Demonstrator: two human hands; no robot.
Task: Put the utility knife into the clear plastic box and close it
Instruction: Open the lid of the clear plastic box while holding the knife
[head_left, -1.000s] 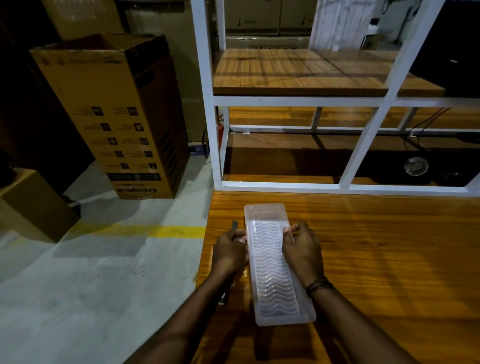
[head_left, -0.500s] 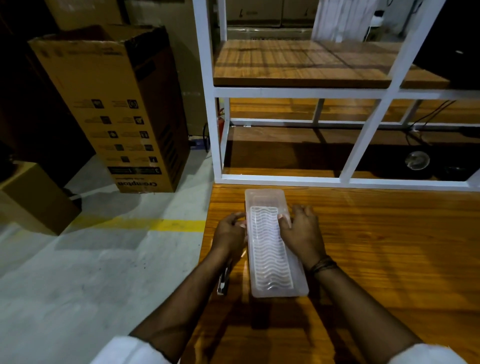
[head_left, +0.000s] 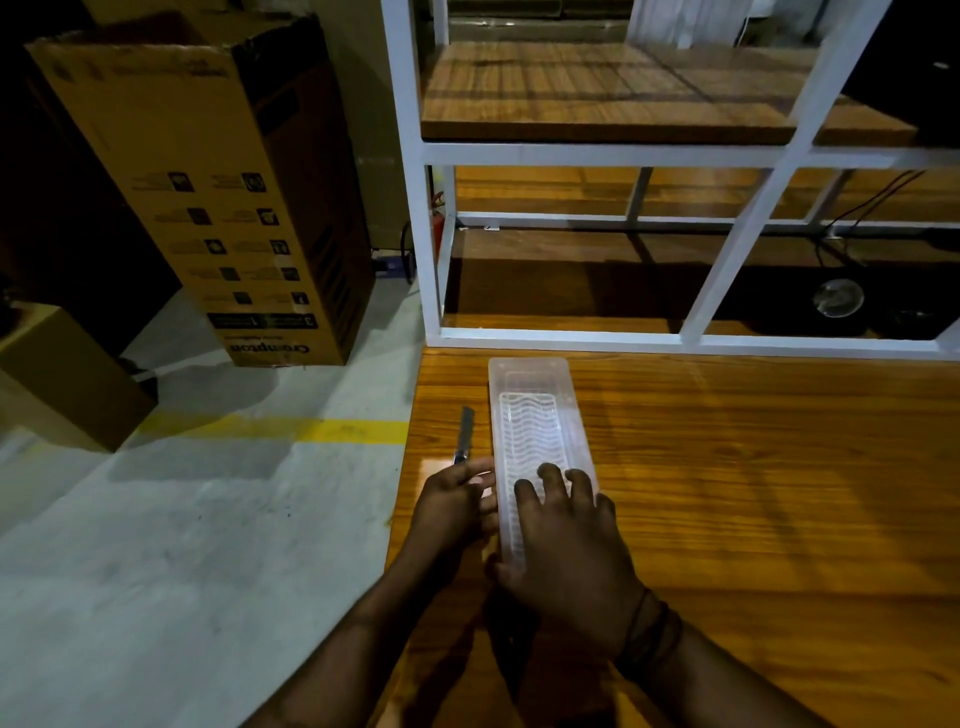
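A long clear plastic box (head_left: 535, 415) with a wavy-ribbed lid lies lengthwise on the wooden table (head_left: 753, 493), near its left edge. My right hand (head_left: 566, 545) rests flat on the near half of the lid, fingers spread, thumb hooked on the box's left side. My left hand (head_left: 452, 504) is just left of the box, closed around a slim grey utility knife (head_left: 464, 435) whose far end points away from me along the box's side. Whether the lid is fully seated, I cannot tell.
A white metal shelf frame (head_left: 561, 338) with wooden boards stands right behind the table. Left of the table the floor drops away, with a yellow stripe (head_left: 270, 430), a tall cardboard box (head_left: 208, 197) and a smaller carton (head_left: 62, 374).
My right hand slid from the box's right side onto the near part of the lid. My left hand came off the box's left edge and now holds the knife, pointing it forward.
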